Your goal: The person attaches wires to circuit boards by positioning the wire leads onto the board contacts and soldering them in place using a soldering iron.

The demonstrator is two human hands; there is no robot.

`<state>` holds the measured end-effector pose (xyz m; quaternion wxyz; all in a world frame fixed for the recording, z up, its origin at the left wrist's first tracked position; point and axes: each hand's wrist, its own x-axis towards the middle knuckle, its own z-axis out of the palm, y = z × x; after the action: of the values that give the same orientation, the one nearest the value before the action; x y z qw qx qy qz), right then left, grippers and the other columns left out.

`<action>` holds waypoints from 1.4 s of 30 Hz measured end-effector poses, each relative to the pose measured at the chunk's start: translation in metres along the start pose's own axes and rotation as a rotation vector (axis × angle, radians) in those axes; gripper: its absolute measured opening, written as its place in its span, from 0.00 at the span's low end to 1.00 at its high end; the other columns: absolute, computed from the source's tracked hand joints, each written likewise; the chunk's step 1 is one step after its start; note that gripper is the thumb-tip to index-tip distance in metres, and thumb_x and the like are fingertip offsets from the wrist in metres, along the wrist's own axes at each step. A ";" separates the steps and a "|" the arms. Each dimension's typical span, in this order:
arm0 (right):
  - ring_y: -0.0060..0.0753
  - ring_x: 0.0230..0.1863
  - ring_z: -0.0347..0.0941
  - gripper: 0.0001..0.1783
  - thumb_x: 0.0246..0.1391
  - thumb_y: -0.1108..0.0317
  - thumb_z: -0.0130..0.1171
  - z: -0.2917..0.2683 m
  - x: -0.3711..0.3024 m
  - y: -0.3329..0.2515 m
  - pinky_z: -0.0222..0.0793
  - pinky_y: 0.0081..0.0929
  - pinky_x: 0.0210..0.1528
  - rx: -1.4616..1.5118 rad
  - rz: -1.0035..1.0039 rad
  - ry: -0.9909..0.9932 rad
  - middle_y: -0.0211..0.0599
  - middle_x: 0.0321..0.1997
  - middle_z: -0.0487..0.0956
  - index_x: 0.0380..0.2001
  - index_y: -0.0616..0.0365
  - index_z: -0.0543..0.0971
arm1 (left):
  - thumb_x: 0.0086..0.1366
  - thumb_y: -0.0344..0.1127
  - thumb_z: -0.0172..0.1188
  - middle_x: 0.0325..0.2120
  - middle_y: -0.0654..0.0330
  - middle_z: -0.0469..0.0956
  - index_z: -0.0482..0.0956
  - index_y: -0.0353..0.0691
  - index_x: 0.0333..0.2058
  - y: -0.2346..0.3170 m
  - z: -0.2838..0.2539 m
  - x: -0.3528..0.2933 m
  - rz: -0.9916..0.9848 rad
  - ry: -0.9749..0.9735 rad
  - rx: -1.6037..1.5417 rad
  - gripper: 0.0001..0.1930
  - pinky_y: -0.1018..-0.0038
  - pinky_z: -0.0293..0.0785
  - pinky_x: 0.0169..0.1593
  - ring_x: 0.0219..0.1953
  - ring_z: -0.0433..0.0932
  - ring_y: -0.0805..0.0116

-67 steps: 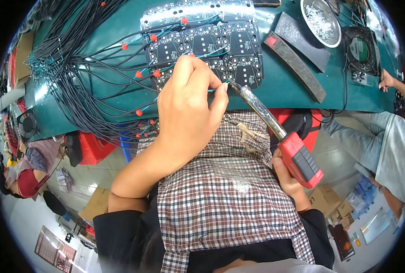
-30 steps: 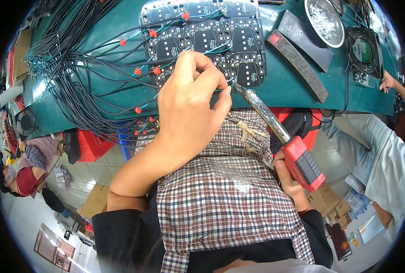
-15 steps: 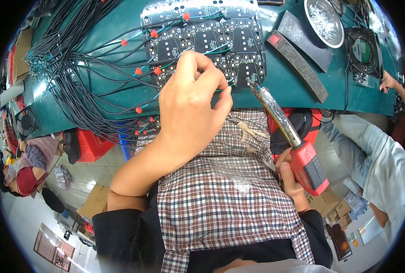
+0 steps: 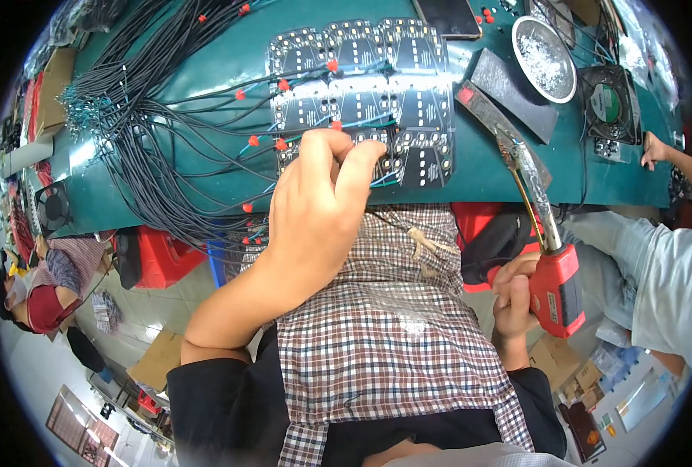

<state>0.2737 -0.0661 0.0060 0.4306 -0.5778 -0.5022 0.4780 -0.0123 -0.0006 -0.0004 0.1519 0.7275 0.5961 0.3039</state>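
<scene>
A panel of black circuit boards (image 4: 423,101) lies on the green table, with black cables (image 4: 198,117) running onto it from the left. Coloured wire ends and small red connectors (image 4: 283,84) show along these cables. My left hand (image 4: 315,210) hovers over the panel's lower left part with its fingers curled in a pinch; whatever they hold is hidden. Held in my right hand (image 4: 513,300) is a red and black soldering gun (image 4: 557,300). Its long metal barrel points up and away, and its tip is off the boards, in front of a dark curved strip (image 4: 478,105).
At the back right stand a metal bowl (image 4: 544,58) of silvery bits and a small black fan (image 4: 612,105). A dark flat piece (image 4: 515,93) lies beside the bowl. Another person's hand (image 4: 655,150) rests at the table's right edge. A phone (image 4: 451,17) lies behind the panel.
The soldering gun has moved right and its tip has left the panel's lower right area. My left hand has drawn back slightly from the wire near the lower edge. The view has shifted a little.
</scene>
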 end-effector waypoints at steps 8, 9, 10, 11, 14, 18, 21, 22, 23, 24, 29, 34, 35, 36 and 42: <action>0.17 0.15 0.55 0.12 0.65 0.65 0.53 0.002 0.028 0.003 0.60 0.20 0.19 0.040 -0.231 0.038 0.38 0.27 0.69 0.30 0.63 0.69 | 0.46 0.12 0.68 0.41 0.56 0.76 0.82 0.40 0.44 -0.025 -0.040 0.017 0.300 0.448 0.229 0.25 0.67 0.80 0.47 0.46 0.80 0.60; 0.17 0.15 0.55 0.11 0.66 0.66 0.52 0.004 0.031 0.004 0.60 0.20 0.20 0.058 -0.263 0.069 0.38 0.28 0.69 0.31 0.62 0.69 | 0.48 0.12 0.69 0.46 0.52 0.77 0.82 0.39 0.43 -0.028 -0.045 0.016 0.244 0.456 0.149 0.23 0.67 0.80 0.50 0.49 0.80 0.58; 0.17 0.15 0.55 0.11 0.66 0.66 0.52 0.004 0.034 0.002 0.60 0.20 0.20 0.064 -0.267 0.065 0.38 0.28 0.69 0.31 0.62 0.69 | 0.50 0.12 0.70 0.50 0.48 0.78 0.82 0.39 0.42 -0.030 -0.053 0.014 0.186 0.465 0.074 0.21 0.67 0.80 0.53 0.53 0.80 0.56; 0.17 0.15 0.55 0.11 0.66 0.67 0.51 0.003 0.038 0.000 0.60 0.20 0.20 0.032 -0.313 0.061 0.38 0.28 0.69 0.31 0.62 0.69 | 0.54 0.14 0.70 0.55 0.42 0.77 0.82 0.37 0.45 -0.029 -0.060 0.012 0.186 0.488 0.172 0.19 0.66 0.80 0.52 0.50 0.82 0.56; 0.16 0.15 0.54 0.10 0.66 0.69 0.50 -0.002 0.045 0.007 0.60 0.20 0.21 0.038 -0.378 0.052 0.39 0.30 0.70 0.31 0.62 0.69 | 0.53 0.12 0.68 0.41 0.44 0.84 0.83 0.31 0.46 -0.011 -0.090 -0.006 0.251 0.433 0.306 0.20 0.68 0.81 0.43 0.39 0.84 0.56; 0.14 0.15 0.54 0.09 0.65 0.70 0.51 -0.008 0.055 0.013 0.60 0.19 0.21 0.140 -0.400 0.051 0.40 0.31 0.71 0.31 0.63 0.69 | 0.45 0.23 0.71 0.31 0.53 0.85 0.88 0.40 0.36 0.012 -0.117 -0.024 0.324 0.070 0.198 0.15 0.73 0.74 0.29 0.28 0.80 0.63; 0.14 0.15 0.53 0.08 0.65 0.70 0.50 -0.008 0.062 0.010 0.59 0.19 0.22 0.123 -0.490 0.021 0.39 0.30 0.70 0.31 0.63 0.70 | 0.46 0.32 0.66 0.35 0.66 0.83 0.89 0.48 0.39 0.002 -0.108 -0.037 0.297 -0.193 0.223 0.17 0.76 0.70 0.26 0.26 0.74 0.73; 0.14 0.15 0.53 0.08 0.65 0.70 0.50 -0.008 0.063 0.009 0.59 0.19 0.22 0.125 -0.496 0.017 0.39 0.30 0.70 0.31 0.63 0.70 | 0.47 0.32 0.65 0.35 0.67 0.82 0.88 0.48 0.40 -0.006 -0.101 -0.040 0.310 -0.261 0.262 0.18 0.75 0.71 0.26 0.27 0.74 0.72; 0.14 0.15 0.53 0.09 0.65 0.70 0.50 -0.007 0.064 0.007 0.59 0.19 0.21 0.122 -0.504 0.017 0.39 0.30 0.70 0.31 0.63 0.69 | 0.47 0.32 0.65 0.35 0.67 0.82 0.88 0.48 0.40 -0.008 -0.096 -0.043 0.304 -0.255 0.271 0.18 0.75 0.71 0.26 0.27 0.74 0.72; 0.14 0.15 0.53 0.09 0.65 0.70 0.50 -0.006 0.065 0.006 0.59 0.19 0.21 0.117 -0.512 0.020 0.39 0.30 0.70 0.30 0.63 0.69 | 0.48 0.31 0.65 0.35 0.67 0.82 0.88 0.47 0.41 -0.009 -0.088 -0.044 0.318 -0.259 0.304 0.18 0.75 0.71 0.26 0.29 0.75 0.72; 0.14 0.15 0.54 0.09 0.65 0.71 0.49 -0.008 0.068 0.011 0.60 0.18 0.22 0.138 -0.540 -0.034 0.39 0.30 0.71 0.30 0.63 0.69 | 0.50 0.31 0.64 0.37 0.66 0.81 0.86 0.42 0.43 -0.030 -0.032 -0.050 0.329 -0.175 0.403 0.18 0.75 0.72 0.28 0.32 0.76 0.70; 0.14 0.15 0.54 0.09 0.65 0.72 0.49 -0.005 0.068 0.008 0.60 0.18 0.22 0.156 -0.565 -0.004 0.40 0.30 0.71 0.29 0.63 0.69 | 0.51 0.30 0.61 0.41 0.63 0.83 0.86 0.41 0.47 -0.050 0.035 -0.074 0.307 0.087 0.327 0.21 0.71 0.72 0.32 0.35 0.79 0.66; 0.14 0.15 0.54 0.09 0.66 0.72 0.49 -0.005 0.067 0.008 0.60 0.17 0.22 0.153 -0.559 -0.001 0.40 0.31 0.71 0.29 0.63 0.69 | 0.52 0.30 0.61 0.46 0.63 0.82 0.85 0.43 0.48 -0.047 0.039 -0.079 0.279 0.045 0.346 0.21 0.69 0.73 0.40 0.42 0.79 0.65; 0.14 0.15 0.54 0.09 0.66 0.72 0.49 -0.006 0.067 0.008 0.60 0.17 0.21 0.151 -0.553 0.000 0.40 0.31 0.71 0.29 0.63 0.69 | 0.54 0.33 0.64 0.56 0.60 0.77 0.84 0.47 0.52 -0.059 0.049 -0.088 0.239 -0.062 0.348 0.23 0.63 0.69 0.51 0.53 0.76 0.60; 0.19 0.18 0.63 0.08 0.64 0.73 0.53 -0.022 0.075 -0.011 0.64 0.20 0.25 0.047 -0.517 0.061 0.42 0.32 0.74 0.30 0.66 0.72 | 0.62 0.46 0.68 0.62 0.58 0.72 0.81 0.52 0.56 -0.062 0.034 -0.075 0.039 -0.290 0.119 0.23 0.53 0.65 0.62 0.63 0.69 0.50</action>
<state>0.2966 0.0094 0.0117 0.5668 -0.4341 -0.6087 0.3461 -0.0467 -0.0523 -0.0821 0.1872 0.7830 0.5705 0.1625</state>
